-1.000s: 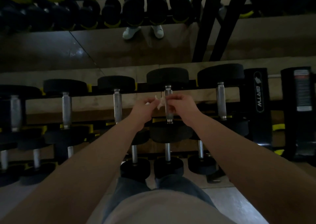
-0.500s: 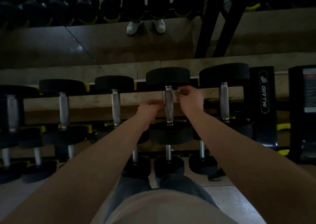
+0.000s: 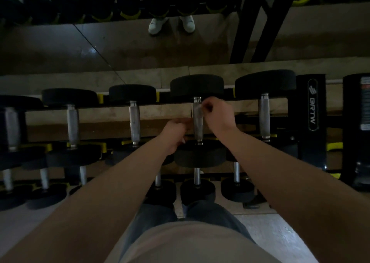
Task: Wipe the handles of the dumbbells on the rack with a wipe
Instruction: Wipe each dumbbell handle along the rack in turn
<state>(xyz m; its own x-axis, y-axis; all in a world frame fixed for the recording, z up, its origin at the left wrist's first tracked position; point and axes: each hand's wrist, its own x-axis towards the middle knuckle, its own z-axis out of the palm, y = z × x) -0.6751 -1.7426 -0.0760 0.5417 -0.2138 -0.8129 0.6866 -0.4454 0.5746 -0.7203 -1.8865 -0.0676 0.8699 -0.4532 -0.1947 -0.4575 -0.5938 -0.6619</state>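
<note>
The thin pale wipe (image 3: 198,110) lies over the upper stretch of a knurled silver metal handle (image 3: 198,122). This belongs to the black round-headed dumbbell (image 3: 197,86) second from the right on the top tier of the black steel rack (image 3: 311,122). The right hand (image 3: 218,116) pinches the wipe's edge between thumb and fingertips just beside the bar. We judge that this grip lets the wipe be drawn round the metal rather than merely dabbed on it. The left hand (image 3: 176,130) sits lower, just beside the handle's other side, fingers curled. Whether it holds the wipe's far end we cannot tell in this dim light. We take it the two hands flank the bar so the wipe can be pulled taut between them. Outward, a neighbouring dumbbell's handle (image 3: 134,120) stands bare — wiped or not, we cannot say — and a wall mirror (image 3: 90,48) behind the rack reflects white shoes (image 3: 158,25).
</note>
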